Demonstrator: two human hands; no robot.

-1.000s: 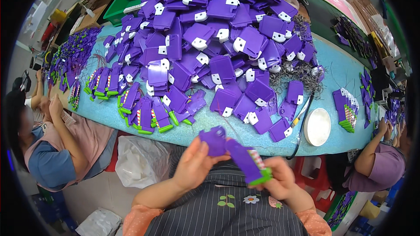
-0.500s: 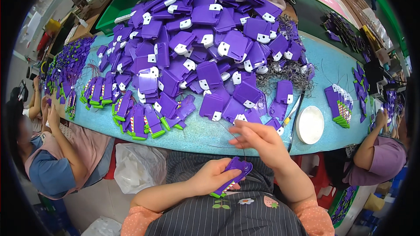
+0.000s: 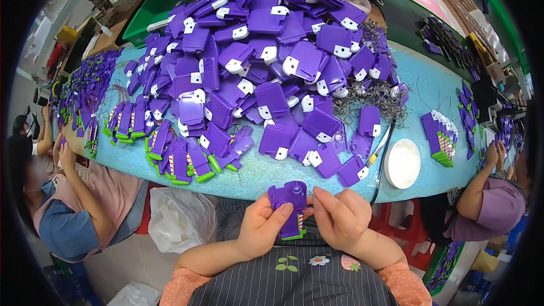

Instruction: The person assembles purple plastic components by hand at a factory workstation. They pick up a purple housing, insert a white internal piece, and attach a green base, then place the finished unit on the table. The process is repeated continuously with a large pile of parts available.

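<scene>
My left hand (image 3: 260, 224) grips a purple plastic housing (image 3: 289, 195) in front of my apron, thumb across its face. The housing has a round socket near its top, a red-and-white striped strip and a bright green bottom edge. Close against its right side, my right hand (image 3: 343, 215) is closed in a pinch of thumb and forefinger. Whatever sits between those fingertips is too small to make out. Beyond both hands, loose purple covers (image 3: 272, 99) with white corners lie heaped on the blue table (image 3: 255, 178).
Finished-looking purple-and-green pieces (image 3: 181, 158) lie in rows at left. To the right are tangled grey wires (image 3: 368, 96), a yellow-handled knife (image 3: 377, 150), a white round dish (image 3: 402, 163) and a neat stack (image 3: 439, 139). Co-workers sit on both sides.
My left hand has lifted the housing and turned it more upright. My right hand has come down from the table edge to the housing's side, its spread fingers now pinched.
</scene>
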